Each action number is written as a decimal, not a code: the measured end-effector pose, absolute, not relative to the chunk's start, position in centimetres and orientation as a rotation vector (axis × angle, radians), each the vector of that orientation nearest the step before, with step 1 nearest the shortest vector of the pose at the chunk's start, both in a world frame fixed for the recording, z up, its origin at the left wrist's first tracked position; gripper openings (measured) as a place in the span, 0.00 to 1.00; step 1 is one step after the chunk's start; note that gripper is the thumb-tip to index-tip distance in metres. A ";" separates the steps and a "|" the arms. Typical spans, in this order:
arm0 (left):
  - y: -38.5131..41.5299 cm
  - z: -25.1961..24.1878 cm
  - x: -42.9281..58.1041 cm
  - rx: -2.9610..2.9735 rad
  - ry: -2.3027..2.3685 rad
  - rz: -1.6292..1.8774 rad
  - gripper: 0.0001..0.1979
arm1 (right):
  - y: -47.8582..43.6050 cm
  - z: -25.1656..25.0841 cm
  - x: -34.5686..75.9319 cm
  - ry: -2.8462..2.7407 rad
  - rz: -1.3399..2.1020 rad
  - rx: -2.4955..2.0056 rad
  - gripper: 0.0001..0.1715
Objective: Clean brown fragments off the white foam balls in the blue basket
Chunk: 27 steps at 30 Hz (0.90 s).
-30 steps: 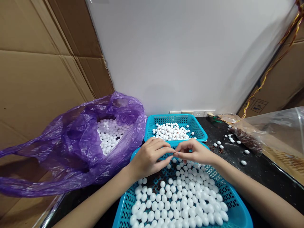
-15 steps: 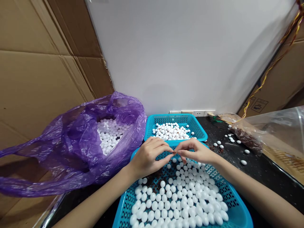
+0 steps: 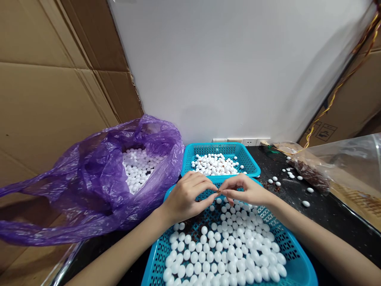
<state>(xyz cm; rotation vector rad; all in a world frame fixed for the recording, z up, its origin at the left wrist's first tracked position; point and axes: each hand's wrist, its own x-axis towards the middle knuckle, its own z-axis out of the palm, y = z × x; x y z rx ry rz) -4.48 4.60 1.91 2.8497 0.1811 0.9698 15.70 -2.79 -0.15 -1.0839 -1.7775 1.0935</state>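
Note:
My left hand (image 3: 187, 197) and my right hand (image 3: 244, 191) meet above the near blue plastic basket (image 3: 300, 267). Between their fingertips they pinch a small reddish-brown fragment (image 3: 218, 191), mostly hidden by the fingers. Below them, many white oval beads (image 3: 222, 250) fill the basket, with dark brown bits scattered among them near my left wrist. My forearms rest on either side of the basket.
A second blue basket (image 3: 222, 149) of white beads stands behind. On the left, a purple plastic bag (image 3: 98, 178) holds more beads. A clear bag of brown bits (image 3: 311, 174) and loose beads lie on the black tabletop (image 3: 327, 212). Cardboard and a white wall surround the table.
The brown fragment shows more plainly between my fingertips than it did a second ago. My hands have barely moved, and the baskets look unchanged.

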 end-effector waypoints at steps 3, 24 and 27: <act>4.6 2.0 -4.5 2.858 0.185 0.943 0.04 | -2.8 0.1 15.5 -1.790 1.074 -1.102 0.15; 5.1 1.3 -4.6 2.855 0.151 0.674 0.03 | -2.9 0.1 15.2 -2.003 0.865 -1.187 0.13; 5.1 1.3 -4.6 2.854 0.161 0.657 0.03 | -2.9 0.1 15.2 -2.005 0.865 -1.192 0.14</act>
